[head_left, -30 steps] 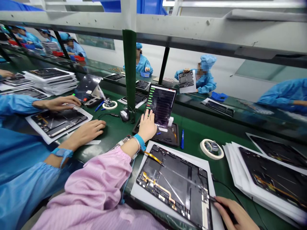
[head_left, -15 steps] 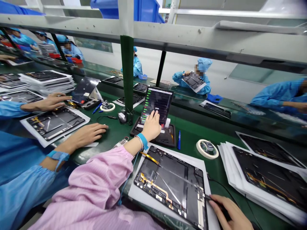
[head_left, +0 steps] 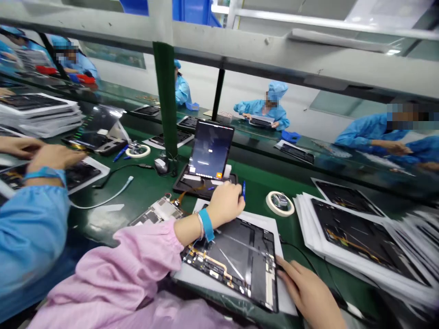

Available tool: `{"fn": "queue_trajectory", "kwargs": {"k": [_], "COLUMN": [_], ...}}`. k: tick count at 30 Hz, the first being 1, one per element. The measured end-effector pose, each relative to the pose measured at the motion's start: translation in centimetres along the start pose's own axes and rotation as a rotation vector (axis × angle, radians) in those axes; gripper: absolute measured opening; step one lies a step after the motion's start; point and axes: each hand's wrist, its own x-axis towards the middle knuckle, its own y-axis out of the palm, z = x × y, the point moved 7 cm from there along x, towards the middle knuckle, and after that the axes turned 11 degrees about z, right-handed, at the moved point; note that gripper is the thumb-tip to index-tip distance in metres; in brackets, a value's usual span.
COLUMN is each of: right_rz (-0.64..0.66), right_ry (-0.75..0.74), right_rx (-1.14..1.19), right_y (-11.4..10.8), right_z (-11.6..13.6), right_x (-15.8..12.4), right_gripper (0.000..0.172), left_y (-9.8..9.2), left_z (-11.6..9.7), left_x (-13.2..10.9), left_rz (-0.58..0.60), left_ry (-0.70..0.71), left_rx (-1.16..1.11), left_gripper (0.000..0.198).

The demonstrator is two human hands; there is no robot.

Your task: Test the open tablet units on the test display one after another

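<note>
A tablet housing [head_left: 236, 256] with its inner parts bare lies on white sheets in front of me. My left hand [head_left: 227, 201] is closed above its far edge, fingers curled down; what they hold, if anything, is hidden. Behind it a lit tablet screen [head_left: 211, 151] leans upright in a black tray [head_left: 178, 183]. At the housing's right edge, my right hand [head_left: 307, 290] pinches what looks like a small black plug, mostly covered by the fingers. Left of the housing, a metal-covered board [head_left: 161, 210] with an orange ribbon cable lies partly behind my sleeve.
On the right are stacked housings with white sheets [head_left: 363, 242] and a tape roll [head_left: 280, 204]. A blue pen [head_left: 243, 188] lies beyond my left hand. A co-worker's hands [head_left: 51, 157] work at the left. A green post [head_left: 165, 98] stands behind the mouse [head_left: 162, 164].
My left hand has drawn back from the screen to above the housing, and its fingers have curled. The screen has changed from green-marked lines to icons. The co-worker's hands at left have come together.
</note>
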Motion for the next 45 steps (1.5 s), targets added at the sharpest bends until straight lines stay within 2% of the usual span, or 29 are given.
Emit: {"fn": "queue_trajectory", "kwargs": {"k": [2,5,7,10,14,17,19,21,24,26,30,36,39,41,43,45], "right_rz": [0.089,0.17,0.216,0.214,0.15,0.128,0.023,-0.043,0.061,0.138,0.18,0.197,0.207,0.17,-0.012,-0.295], "right_ry": [-0.024,0.013,0.054,0.112,0.198,0.219,0.247,0.29,0.388,0.457,0.525,0.52,0.499,0.451,0.408,0.454], "right_rx": [-0.033,-0.028,-0.034,-0.035,-0.023,0.027,0.199,0.512,0.987,1.17,1.317,1.416,1.328,1.09,0.683,0.234], "right_y": [-0.4,-0.9,-0.8,-0.7,-0.2,-0.1,-1.0,-1.6,-0.5,0.5,1.6,2.7,2.7,1.5,-1.6,-5.4], "right_z": [1.2,1.9,1.4,-0.5,-3.4,-3.9,-3.7,-3.3,-2.2,-1.6,-1.7,-1.8,-1.3,-1.6,-2.8,-4.8], "right_x": [0.5,1.0,1.2,1.7,3.2,3.7,3.0,2.0,1.0,0.7,0.8,1.3,1.4,1.2,0.1,-3.0], "right_gripper": [0.029,0.028,0.026,0.031,0.045,0.037,0.03,0.024,0.026,0.033,0.041,0.042,0.043,0.043,0.042,0.043], "left_y": [2.3,5.4,6.9,8.2,8.5,8.6,8.7,8.7,8.7,8.7,8.7,8.7,8.8,8.8,8.8,8.7], "left_z": [-2.3,-3.4,-3.1,-2.3,-1.8,-1.7,-1.7,-1.7,-1.7,-1.7,-1.7,-1.7,-1.7,-1.7,-1.7,-1.7], "left_x": [-1.0,-1.3,-0.9,-0.2,0.0,-0.1,-0.2,-0.2,-0.2,-0.2,-0.2,-0.2,-0.2,-0.2,-0.2,-0.2], "left_rz": [0.122,0.236,0.299,0.398,0.426,0.433,0.438,0.445,0.452,0.455,0.457,0.46,0.456,0.457,0.456,0.448], "left_ry": [0.139,0.289,0.31,0.246,0.189,0.185,0.185,0.185,0.184,0.182,0.179,0.158,0.161,0.175,0.185,0.187], "left_rx": [-0.054,-0.17,-0.248,-0.298,-0.28,-0.288,-0.3,-0.304,-0.295,-0.29,-0.289,-0.278,-0.28,-0.291,-0.295,-0.29], "left_gripper": [0.024,0.03,0.032,0.035,0.035,0.036,0.037,0.038,0.038,0.038,0.037,0.035,0.034,0.035,0.036,0.036]}}
